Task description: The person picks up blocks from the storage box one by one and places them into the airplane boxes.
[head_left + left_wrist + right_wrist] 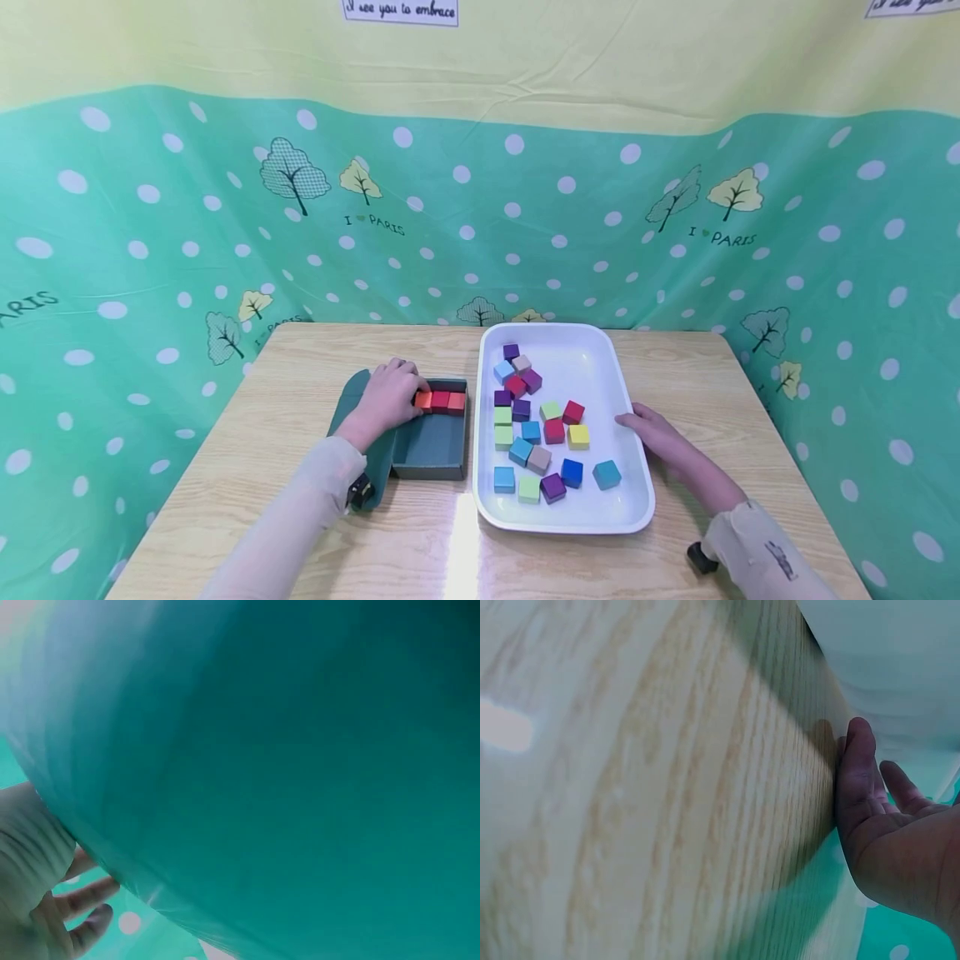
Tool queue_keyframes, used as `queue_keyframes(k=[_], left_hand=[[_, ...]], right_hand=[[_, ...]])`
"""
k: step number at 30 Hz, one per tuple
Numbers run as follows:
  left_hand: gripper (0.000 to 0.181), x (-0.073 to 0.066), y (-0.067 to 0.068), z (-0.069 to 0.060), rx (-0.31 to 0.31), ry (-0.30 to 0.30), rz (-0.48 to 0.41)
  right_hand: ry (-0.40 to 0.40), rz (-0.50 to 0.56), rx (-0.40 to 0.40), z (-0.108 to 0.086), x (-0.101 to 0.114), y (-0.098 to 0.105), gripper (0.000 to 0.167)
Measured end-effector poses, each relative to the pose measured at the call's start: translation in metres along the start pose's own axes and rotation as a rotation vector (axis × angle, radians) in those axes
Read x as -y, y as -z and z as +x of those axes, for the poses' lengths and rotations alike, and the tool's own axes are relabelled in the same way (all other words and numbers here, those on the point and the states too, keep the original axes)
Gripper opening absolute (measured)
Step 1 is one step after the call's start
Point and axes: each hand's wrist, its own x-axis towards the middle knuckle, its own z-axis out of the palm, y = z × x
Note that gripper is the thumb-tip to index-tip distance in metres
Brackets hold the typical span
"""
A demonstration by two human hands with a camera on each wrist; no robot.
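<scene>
My left hand reaches over the far left corner of a dark green cardboard box. Its thumb and fingertips are about an orange cube and appear to pinch it. Beside that cube, a red cube and an orange-red cube form a row along the box's far wall. The left wrist view is mostly filled by a green surface, with part of the left hand at its edge. My right hand touches the right rim of a white tray, fingers loosely extended; the right wrist view shows no cube in it.
Several loose cubes lie in the tray, among them a yellow cube, a blue cube and a teal cube. The box's open lid extends left. A patterned cloth hangs behind the wooden table.
</scene>
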Motion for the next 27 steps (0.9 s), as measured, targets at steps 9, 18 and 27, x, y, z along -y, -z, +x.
queue_keyframes(k=[9,18,27], left_hand=[[0.033,-0.0027,-0.0028,0.0020,-0.038,-0.010,0.075],[0.033,-0.0048,-0.0031,0.0017,-0.051,0.000,0.072],[0.034,-0.0042,-0.0061,0.0011,-0.049,0.022,0.059]], right_hand=[[0.007,0.002,-0.004,-0.0004,-0.0029,0.0010,0.073],[0.009,0.013,-0.010,-0.0005,-0.0018,0.0015,0.071],[0.035,0.011,0.004,-0.0031,0.0012,0.0027,0.071]])
